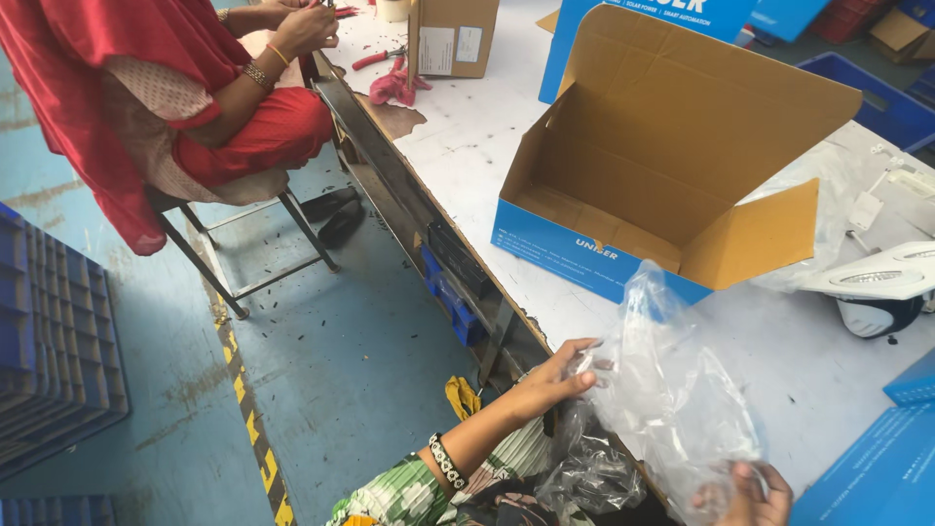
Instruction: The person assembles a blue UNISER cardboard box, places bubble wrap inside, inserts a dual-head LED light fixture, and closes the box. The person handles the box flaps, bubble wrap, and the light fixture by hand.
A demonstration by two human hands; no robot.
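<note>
A: Where's the plastic bag [672,399]?

B: Stretched between both hands, above the table [799,360] edge. The left hand [557,375] pinches its upper corner; the right hand [755,497] grips the lower end.

A: Its long axis?

B: Slanting down from left to right, with the open box [662,185] just beyond.
</note>
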